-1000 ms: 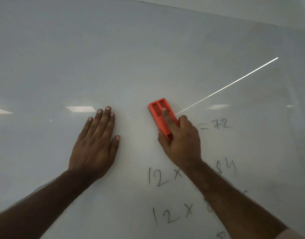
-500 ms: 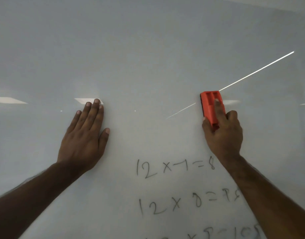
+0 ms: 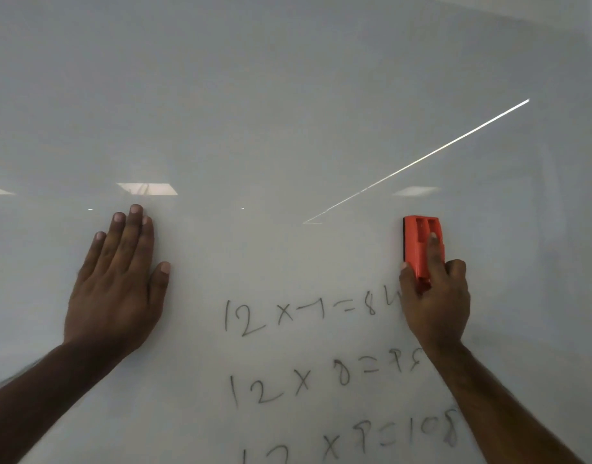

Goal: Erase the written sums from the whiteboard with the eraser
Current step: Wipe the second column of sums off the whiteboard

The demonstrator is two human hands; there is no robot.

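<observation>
A glossy whiteboard [image 3: 287,95] fills the view. My right hand [image 3: 435,303] grips an orange eraser [image 3: 418,242] with a black felt edge, pressed flat on the board just above and right of the top sum. My left hand [image 3: 120,283] lies flat on the board at the left, fingers together, holding nothing. Three handwritten sums remain: "12 x 7 = 84" [image 3: 308,313], "12 x 8 = 96" [image 3: 321,380] and "12 x 9 = 108" [image 3: 371,437]. My right wrist and forearm hide the ends of the upper two lines.
The board's upper part carries no writing, only reflections: ceiling light panels [image 3: 147,189] and a bright diagonal streak [image 3: 421,159]. A strip of wall [image 3: 555,5] shows beyond the board's top right edge.
My right hand swept the eraser from the middle of the board to the right, and the "= 72" line is gone. It then dropped slightly lower. My left hand stayed flat on the board.
</observation>
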